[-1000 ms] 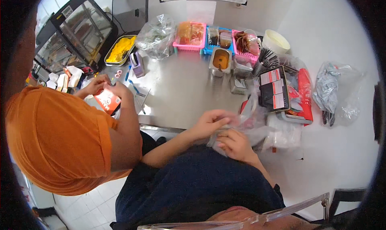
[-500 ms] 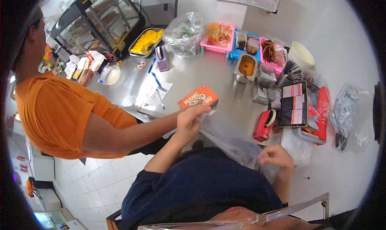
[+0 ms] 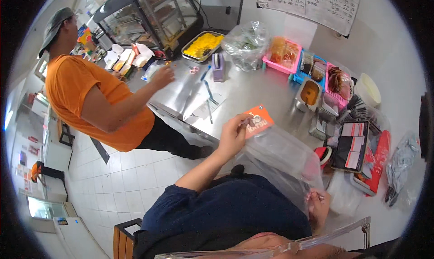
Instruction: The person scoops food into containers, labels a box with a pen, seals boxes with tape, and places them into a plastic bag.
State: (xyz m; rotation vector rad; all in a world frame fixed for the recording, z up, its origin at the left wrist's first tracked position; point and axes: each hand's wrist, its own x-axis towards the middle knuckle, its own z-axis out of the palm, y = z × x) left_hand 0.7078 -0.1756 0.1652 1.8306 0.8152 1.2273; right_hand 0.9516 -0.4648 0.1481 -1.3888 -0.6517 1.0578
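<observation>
Bag [image 3: 285, 151] of thin clear plastic, beside orange cardboard box [image 3: 259, 120]
Left hand [image 3: 234, 134] and right hand [image 3: 319, 207] pinched it; tugging could tear it.

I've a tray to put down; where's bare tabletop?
The widest bare patch of the table lies between the paper and the steel pan, beyond the orange box, with the pink basket behind it. It's crowded on the right, around the tablet, and the bag hides part of the near edge.
</observation>
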